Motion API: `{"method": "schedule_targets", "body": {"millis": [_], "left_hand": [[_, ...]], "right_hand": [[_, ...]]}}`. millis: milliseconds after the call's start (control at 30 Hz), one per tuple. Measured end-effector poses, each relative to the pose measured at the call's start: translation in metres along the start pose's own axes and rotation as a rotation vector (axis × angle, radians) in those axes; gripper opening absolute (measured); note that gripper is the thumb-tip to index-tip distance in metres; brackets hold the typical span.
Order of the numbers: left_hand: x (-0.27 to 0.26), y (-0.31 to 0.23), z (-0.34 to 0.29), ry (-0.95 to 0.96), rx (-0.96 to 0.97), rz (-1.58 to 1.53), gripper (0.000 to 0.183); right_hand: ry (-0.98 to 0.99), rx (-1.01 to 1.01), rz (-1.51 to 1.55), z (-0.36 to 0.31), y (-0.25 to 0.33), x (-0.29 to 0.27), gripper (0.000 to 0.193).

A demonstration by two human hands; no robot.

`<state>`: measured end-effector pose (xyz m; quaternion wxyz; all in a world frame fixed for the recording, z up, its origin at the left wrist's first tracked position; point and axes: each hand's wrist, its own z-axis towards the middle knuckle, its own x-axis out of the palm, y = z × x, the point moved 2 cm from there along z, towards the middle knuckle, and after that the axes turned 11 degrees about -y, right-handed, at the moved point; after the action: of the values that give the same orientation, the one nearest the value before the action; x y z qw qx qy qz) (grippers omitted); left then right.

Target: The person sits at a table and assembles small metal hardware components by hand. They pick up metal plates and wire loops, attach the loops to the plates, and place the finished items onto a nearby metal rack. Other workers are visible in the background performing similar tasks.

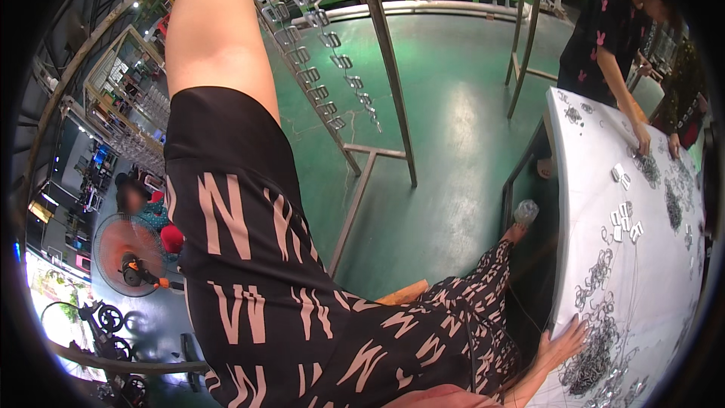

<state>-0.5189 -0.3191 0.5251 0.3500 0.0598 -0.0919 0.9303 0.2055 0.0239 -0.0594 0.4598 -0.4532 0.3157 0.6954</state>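
My left arm [219, 38] is raised across the upper left, bare beyond its black patterned sleeve. The hand at its end lies outside the picture. On the right, my right hand [565, 344] lies flat at the near edge of a white-topped table [578, 257], fingers stretched and apart, holding nothing. Its fingertips reach a dark heap of small metal pieces [589, 366]. Farther up the tabletop are loose looped wire pieces [596, 276] and several pale, flat frame-shaped pieces [621, 223].
Across the table a person in a dark top [604, 45] handles small metal parts. Metal stands [385, 68] and hanging strings of metal frames [308, 75] rise ahead. At left are a fan [132, 257] and another person [151, 215]. A clear plastic container [527, 211] sits near my foot.
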Motion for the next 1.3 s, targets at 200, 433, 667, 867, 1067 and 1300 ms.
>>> {"method": "schedule_targets", "body": {"millis": [200, 433, 667, 867, 1067, 1300], "left_hand": [[-0.002, -0.002, -0.01, -0.004, 0.032, -0.005, 0.019], [-0.028, -0.012, -0.03, -0.119, 0.084, -0.053, 0.019], [-0.137, 0.034, -0.238, -0.26, -0.258, -0.022, 0.019], [-0.195, 0.112, -0.538, 0.693, -1.122, 0.052, 0.03], [-0.176, 0.04, -0.59, 0.657, -1.265, -0.197, 0.037], [-0.145, 0.01, -0.597, 0.709, -1.035, -0.148, 0.029]], "right_hand": [[-0.019, -0.009, 0.013, -0.002, -0.003, 0.001, 0.092], [-0.018, -0.003, 0.021, -0.001, -0.004, 0.004, 0.092], [-0.072, -0.024, 0.046, -0.001, -0.002, 0.004, 0.09], [-0.037, -0.023, 0.037, 0.0, 0.0, 0.002, 0.089], [-0.063, -0.033, 0.044, -0.003, -0.003, 0.003, 0.088], [0.037, 0.031, 0.039, 0.0, -0.004, 0.001, 0.089]]}}
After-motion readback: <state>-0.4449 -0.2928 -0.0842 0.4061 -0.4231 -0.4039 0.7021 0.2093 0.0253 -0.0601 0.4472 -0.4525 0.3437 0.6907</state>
